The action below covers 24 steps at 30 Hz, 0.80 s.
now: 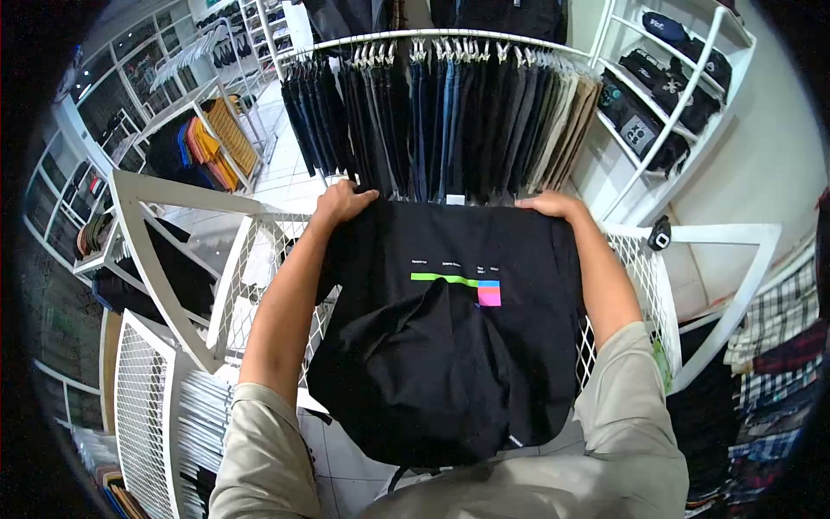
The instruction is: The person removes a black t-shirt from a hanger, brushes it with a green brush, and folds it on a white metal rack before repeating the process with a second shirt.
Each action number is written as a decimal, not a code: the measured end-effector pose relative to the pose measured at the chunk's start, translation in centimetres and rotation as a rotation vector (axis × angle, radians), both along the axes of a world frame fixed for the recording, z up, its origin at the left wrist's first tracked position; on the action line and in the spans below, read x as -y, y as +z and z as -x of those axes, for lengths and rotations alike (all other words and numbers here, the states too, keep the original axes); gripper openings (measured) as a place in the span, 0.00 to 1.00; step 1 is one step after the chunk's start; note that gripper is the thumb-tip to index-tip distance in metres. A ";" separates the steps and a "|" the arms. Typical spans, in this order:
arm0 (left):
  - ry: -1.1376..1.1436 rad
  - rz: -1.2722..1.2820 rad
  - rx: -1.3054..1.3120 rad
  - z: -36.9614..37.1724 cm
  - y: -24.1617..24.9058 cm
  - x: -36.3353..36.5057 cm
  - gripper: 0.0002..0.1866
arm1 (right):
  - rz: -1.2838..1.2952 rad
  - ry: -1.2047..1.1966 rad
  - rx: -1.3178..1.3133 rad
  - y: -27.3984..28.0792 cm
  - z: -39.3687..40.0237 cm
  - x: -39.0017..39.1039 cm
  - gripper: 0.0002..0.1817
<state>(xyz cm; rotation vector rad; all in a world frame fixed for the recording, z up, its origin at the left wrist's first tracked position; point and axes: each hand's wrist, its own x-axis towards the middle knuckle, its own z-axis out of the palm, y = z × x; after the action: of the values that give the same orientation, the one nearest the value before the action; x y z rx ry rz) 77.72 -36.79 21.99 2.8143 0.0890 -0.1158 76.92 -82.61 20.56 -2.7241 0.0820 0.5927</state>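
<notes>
A black garment (536, 346) with a green stripe and a small blue, orange and pink print lies spread over a white mesh surface (618, 259). Its near part is rumpled and hangs over the front edge. My left hand (346, 203) is at the garment's far left corner, its fingers closed on the fabric. At the far right corner my right hand (551, 205) has its thumb stretched along the edge, with the other fingers mostly hidden.
Trousers (450, 121) hang from a curved rail beyond the mesh surface. White frame bars (173, 277) stand on the left, with a black device (660, 233) on the right bar. Shelves (666, 95) hold folded black items. Checked clothes (778, 363) hang at the right.
</notes>
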 end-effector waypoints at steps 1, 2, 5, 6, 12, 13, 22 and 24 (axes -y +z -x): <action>-0.083 0.111 0.001 -0.7 -0.5 -0.5 0.37 | -0.199 -0.080 -0.088 0.7 0.1 -0.2 0.30; -0.168 0.221 0.001 -1.3 -1.0 -0.9 0.35 | -0.203 -0.078 -0.088 1.0 0.0 -0.3 0.30; -0.198 0.311 0.160 -0.9 -0.3 -1.2 0.28 | -0.523 0.055 -0.055 0.9 -0.6 0.7 0.16; -0.199 0.309 0.164 0.2 0.8 -1.0 0.28 | -0.525 0.056 -0.050 1.6 -0.1 0.4 0.16; -0.200 0.617 0.526 7.1 8.3 -1.9 0.18 | -0.517 0.048 0.572 8.2 6.1 -1.7 0.22; -0.188 0.616 0.575 8.3 9.5 -2.2 0.18 | -0.500 0.057 0.654 10.5 8.3 -2.4 0.22; -0.267 0.400 1.092 28.6 23.5 -6.8 0.24 | -0.179 0.161 1.290 25.5 26.9 -4.5 0.16; -0.372 0.418 1.265 31.5 25.8 -9.5 0.21 | -0.094 0.247 1.573 28.0 32.2 -5.4 0.16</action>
<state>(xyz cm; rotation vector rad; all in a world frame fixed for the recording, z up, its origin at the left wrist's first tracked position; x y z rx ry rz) 46.18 -27.27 47.76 1.9850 -0.6477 1.3372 44.73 -77.23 48.60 -2.3279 -0.6252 -1.4621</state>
